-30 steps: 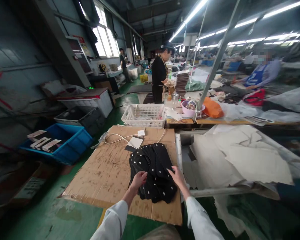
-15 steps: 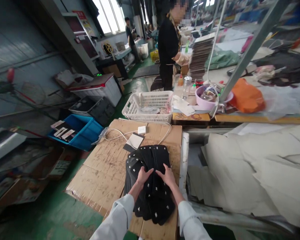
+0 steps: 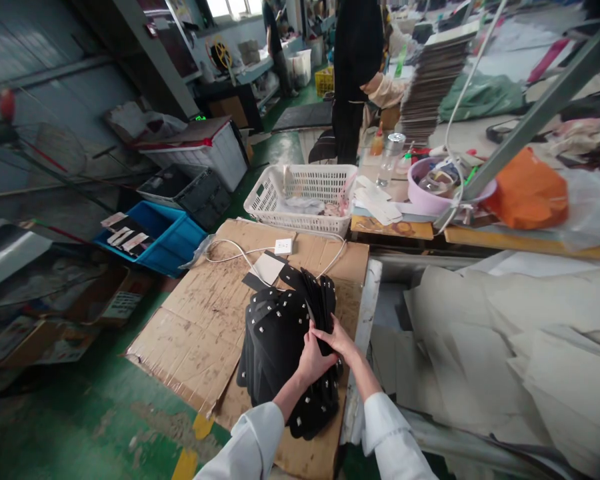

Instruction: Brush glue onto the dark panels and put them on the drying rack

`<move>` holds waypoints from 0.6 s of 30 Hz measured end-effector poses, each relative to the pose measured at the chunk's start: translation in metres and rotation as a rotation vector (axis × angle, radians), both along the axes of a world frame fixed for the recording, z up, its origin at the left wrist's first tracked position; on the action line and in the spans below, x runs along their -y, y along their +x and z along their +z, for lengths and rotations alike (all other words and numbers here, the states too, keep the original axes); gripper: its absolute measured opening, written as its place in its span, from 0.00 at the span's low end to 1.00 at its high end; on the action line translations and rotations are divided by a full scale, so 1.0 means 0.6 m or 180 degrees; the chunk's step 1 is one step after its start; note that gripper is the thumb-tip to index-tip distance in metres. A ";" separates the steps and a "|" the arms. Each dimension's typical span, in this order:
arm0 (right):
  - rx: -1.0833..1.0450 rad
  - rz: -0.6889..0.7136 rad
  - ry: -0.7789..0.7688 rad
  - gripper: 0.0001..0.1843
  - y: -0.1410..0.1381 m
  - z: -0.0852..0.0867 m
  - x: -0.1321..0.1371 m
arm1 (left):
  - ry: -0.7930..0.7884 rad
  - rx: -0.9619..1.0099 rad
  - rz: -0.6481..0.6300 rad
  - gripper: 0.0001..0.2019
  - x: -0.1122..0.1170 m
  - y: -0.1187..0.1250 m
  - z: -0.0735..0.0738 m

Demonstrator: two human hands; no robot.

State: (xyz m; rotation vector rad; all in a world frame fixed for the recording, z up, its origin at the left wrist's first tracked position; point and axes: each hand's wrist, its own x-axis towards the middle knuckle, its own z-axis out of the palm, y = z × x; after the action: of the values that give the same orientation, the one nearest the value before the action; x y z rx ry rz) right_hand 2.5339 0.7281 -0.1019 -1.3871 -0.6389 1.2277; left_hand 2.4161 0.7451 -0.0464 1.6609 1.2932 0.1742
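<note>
A pile of flat black pieces (image 3: 275,340) dotted with small pale marks lies in front of me, its left part fanned out. Along its right side, a bunch of these pieces stands tilted on edge between my hands. My left hand (image 3: 315,357) presses on the bunch from the left, thumb stretched across it. My right hand (image 3: 339,339) wraps the bunch from the right, its thumb meeting the left fingertips. Some fingers are hidden behind the pieces, whose exact kind I cannot make out.
Under the pile is a stained cardboard sheet (image 3: 180,333) bearing a white cord with a small white box (image 3: 283,247) and a grey-and-black card (image 3: 269,268). A white basket (image 3: 300,217) stands beyond, a blue crate (image 3: 175,240) left, pale sheets (image 3: 480,347) right. A co-worker (image 3: 357,67) stands behind.
Both hands have moved right and closed around a bunch of black pieces, which is now tilted up on edge. The left part of the pile has fanned out. The view has dipped slightly.
</note>
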 end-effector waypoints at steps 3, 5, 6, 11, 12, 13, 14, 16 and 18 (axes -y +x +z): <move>-0.0149 0.0082 0.0044 0.35 0.008 0.000 -0.001 | -0.0007 0.0076 -0.0076 0.52 0.000 0.001 -0.008; -0.0016 -0.0025 -0.0076 0.35 0.017 -0.001 -0.001 | -0.0050 0.0184 -0.0116 0.49 -0.002 0.002 -0.017; 0.0112 -0.0096 -0.0139 0.36 0.021 -0.002 -0.001 | -0.0079 0.0249 -0.0106 0.48 -0.003 0.002 -0.022; 0.0275 -0.0112 -0.0167 0.43 0.027 -0.011 0.005 | -0.0270 0.0554 0.0416 0.46 -0.013 -0.003 -0.040; 0.0219 -0.0080 -0.0202 0.45 0.025 -0.015 0.006 | -0.0311 0.0642 0.0512 0.45 -0.017 -0.006 -0.041; 0.0182 -0.0055 -0.0259 0.45 0.023 -0.018 0.006 | -0.0346 0.0736 0.0569 0.43 -0.020 -0.009 -0.043; 0.0197 -0.0046 -0.0322 0.44 0.020 -0.021 0.004 | -0.0365 0.0816 0.0591 0.42 -0.024 -0.012 -0.045; 0.0436 -0.0084 -0.0421 0.41 0.014 -0.022 -0.001 | -0.0325 0.0830 0.0548 0.38 -0.030 -0.019 -0.050; 0.0867 -0.0091 -0.0564 0.39 0.008 -0.015 -0.013 | -0.0211 0.0640 0.0399 0.36 -0.033 -0.022 -0.056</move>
State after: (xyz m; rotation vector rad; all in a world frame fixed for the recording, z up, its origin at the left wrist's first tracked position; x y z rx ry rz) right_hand 2.5389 0.7358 -0.1106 -1.7249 -0.7072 1.1024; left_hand 2.4027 0.7647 -0.0799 1.4670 1.2367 0.3608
